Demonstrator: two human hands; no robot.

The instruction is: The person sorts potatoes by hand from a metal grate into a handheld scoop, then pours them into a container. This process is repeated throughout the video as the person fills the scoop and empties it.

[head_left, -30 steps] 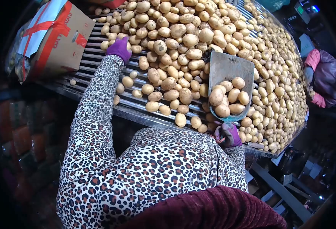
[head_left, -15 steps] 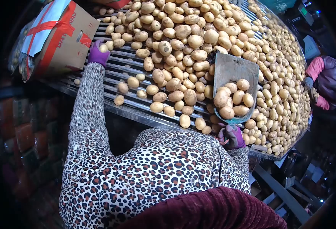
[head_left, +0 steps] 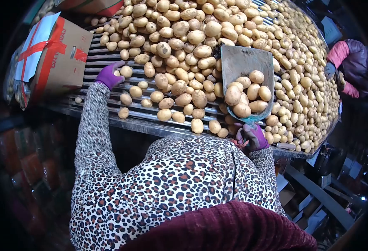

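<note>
My left hand (head_left: 108,75), in a purple glove and leopard-print sleeve, lies with fingers spread on the metal rollers (head_left: 96,58), right beside a small potato (head_left: 126,71). My right hand (head_left: 253,137), also gloved in purple, grips the handle of a metal scoop (head_left: 246,62) held over the table's near edge. Several potatoes (head_left: 246,94) fill the scoop's lower half. A large heap of potatoes (head_left: 192,37) covers the roller table from the middle to the far right.
A cardboard box with red tape (head_left: 52,58) stands at the table's left end, close to my left hand. Another person in a red and dark jacket (head_left: 351,62) works at the far right side. Dark floor and metal frame parts lie below.
My left hand went from the heap's edge toward the box with a potato, then came back down onto the rollers, fingers spread. The scoop stayed nearly still.
</note>
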